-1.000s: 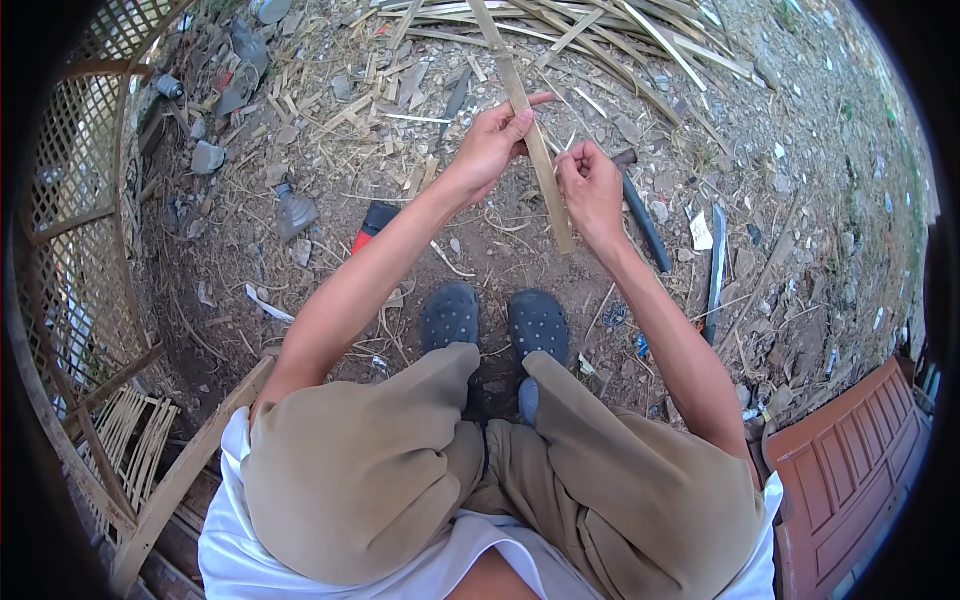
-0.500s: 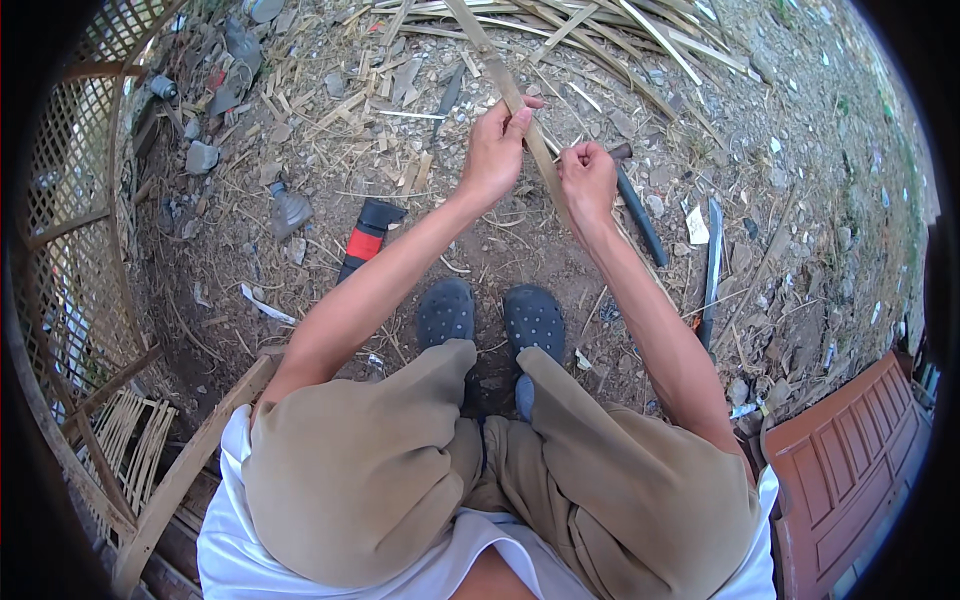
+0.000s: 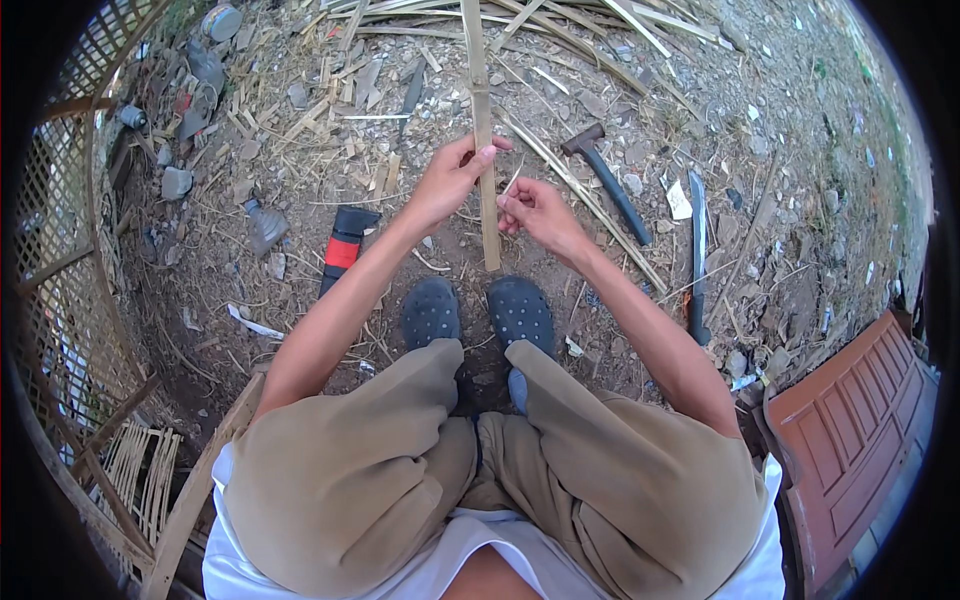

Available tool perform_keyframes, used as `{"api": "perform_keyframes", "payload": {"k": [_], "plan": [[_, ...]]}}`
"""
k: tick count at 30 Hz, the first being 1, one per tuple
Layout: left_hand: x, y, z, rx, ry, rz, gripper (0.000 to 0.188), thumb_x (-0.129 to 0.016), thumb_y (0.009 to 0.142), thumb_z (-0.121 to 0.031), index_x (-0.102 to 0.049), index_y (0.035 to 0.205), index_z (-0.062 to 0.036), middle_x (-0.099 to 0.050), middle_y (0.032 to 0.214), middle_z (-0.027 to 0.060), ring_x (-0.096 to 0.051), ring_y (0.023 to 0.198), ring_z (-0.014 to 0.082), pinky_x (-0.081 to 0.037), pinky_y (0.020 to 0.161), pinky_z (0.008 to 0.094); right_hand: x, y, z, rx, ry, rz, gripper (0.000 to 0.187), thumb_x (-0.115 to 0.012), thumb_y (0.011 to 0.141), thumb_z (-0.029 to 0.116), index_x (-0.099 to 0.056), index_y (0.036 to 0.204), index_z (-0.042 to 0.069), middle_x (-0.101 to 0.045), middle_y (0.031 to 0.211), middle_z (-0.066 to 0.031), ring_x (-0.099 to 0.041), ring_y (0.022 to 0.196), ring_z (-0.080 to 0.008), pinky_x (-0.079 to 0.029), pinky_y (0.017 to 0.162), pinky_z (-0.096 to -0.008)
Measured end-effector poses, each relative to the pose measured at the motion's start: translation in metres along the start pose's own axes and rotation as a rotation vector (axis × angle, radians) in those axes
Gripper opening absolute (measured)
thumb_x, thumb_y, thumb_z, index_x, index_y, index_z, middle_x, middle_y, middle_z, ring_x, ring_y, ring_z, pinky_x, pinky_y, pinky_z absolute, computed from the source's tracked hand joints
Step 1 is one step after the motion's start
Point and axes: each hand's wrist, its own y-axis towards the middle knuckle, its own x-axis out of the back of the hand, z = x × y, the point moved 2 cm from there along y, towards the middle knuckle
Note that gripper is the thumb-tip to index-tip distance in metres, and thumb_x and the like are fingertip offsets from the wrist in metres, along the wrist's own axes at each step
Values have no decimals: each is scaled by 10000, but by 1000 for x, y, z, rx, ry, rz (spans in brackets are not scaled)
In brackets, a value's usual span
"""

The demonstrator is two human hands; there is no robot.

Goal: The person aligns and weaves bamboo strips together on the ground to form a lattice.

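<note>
A long flat bamboo strip (image 3: 482, 110) runs from the top edge down to just in front of my shoes. My left hand (image 3: 455, 180) grips it partway along, thumb lying across its face. Just to the right of the strip, my right hand (image 3: 543, 215) is closed in a pinch, with a thin pale sliver (image 3: 513, 178) rising from the fingertips. On the ground beyond my right hand lies a hammer (image 3: 615, 190) with a dark handle. Farther right rests a machete (image 3: 698, 240) with a long blade and dark handle.
Split bamboo strips (image 3: 590, 45) are piled at the far side. A black object with a red band (image 3: 343, 245) lies left of my shoes (image 3: 520, 312). Lattice panel (image 3: 75, 200) stands at left; a reddish-brown panelled board (image 3: 845, 430) lies lower right. Chips and stones litter the dirt.
The bamboo strip has swung from a slant to nearly upright in view. My right hand has come lower and left, closer to it. The hammer head now shows.
</note>
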Motion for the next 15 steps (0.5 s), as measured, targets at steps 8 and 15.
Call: {"api": "perform_keyframes", "payload": {"k": [8,15], "plan": [[-11,-14,30,98,-571,-119,390,-436,1172,-393,-586,1131,-36,-615,933,65,-653,862,194,-589,872,403,-34,-15,-9,-13,123,-5,161,-580,1068,112,-626,953,9,-662,809,-53,-662,715,-129,-549,680,-298],[-30,-17,47,59,-434,-342,364,-367,1197,-322,-560,1053,-49,-531,787,26,-568,719,147,-556,742,347,-40,-12,-25,-237,121,48,242,-526,1072,152,-618,902,7,-638,751,-55,-625,648,-139,-505,612,-313]]}}
